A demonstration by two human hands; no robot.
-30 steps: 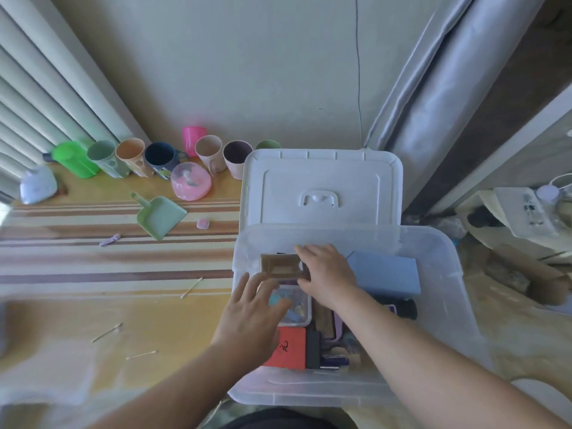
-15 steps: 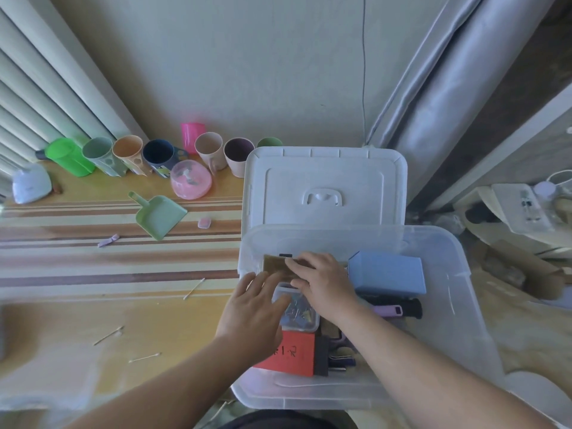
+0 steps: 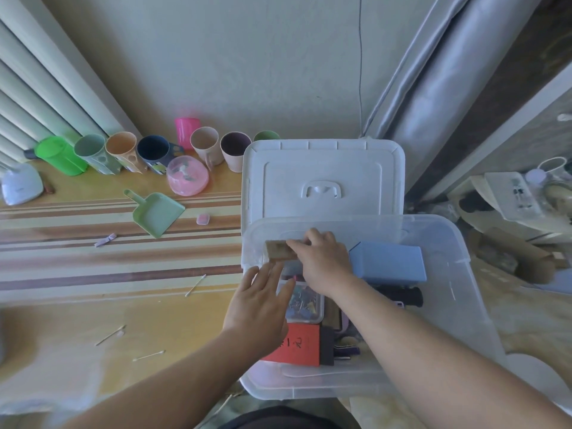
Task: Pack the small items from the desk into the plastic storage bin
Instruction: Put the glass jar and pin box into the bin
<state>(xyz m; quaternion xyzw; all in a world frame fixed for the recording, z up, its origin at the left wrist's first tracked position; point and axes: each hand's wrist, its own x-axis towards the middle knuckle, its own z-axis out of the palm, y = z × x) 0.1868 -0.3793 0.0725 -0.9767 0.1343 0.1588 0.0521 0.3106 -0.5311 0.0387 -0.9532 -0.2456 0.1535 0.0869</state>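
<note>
- The wooden desk (image 3: 93, 311), yellow with brown and pale stripes, fills the left half of the head view.
- A clear plastic storage bin (image 3: 458, 274) sits at the desk's right end, open, with its white lid (image 3: 322, 174) propped upright behind it against the wall.
- Inside the bin, a pale blue rectangular box (image 3: 390, 263) lies on the right side; a red card with black writing (image 3: 298, 345) lies at the near left, and a small clear lidded case of clips (image 3: 305, 305) sits just beyond it.
- The right hand (image 3: 322, 261) reaches into the bin, its fingers curled over and gripping a small tan cardboard box (image 3: 277, 250) near the far left wall.
- The left hand (image 3: 260, 301) hovers over the bin's left edge, fingers straight and slightly spread, tips touching or just above the clear case; which, I cannot tell.
- A row of plastic cups (image 3: 161, 151) in green, orange, navy, pink and beige lines the back of the desk.
- A pink domed lid (image 3: 187, 176) and a mint green dustpan (image 3: 156, 213) lie in front of the cups.
- Several cotton swabs (image 3: 195, 284) are scattered over the near desk.
</note>
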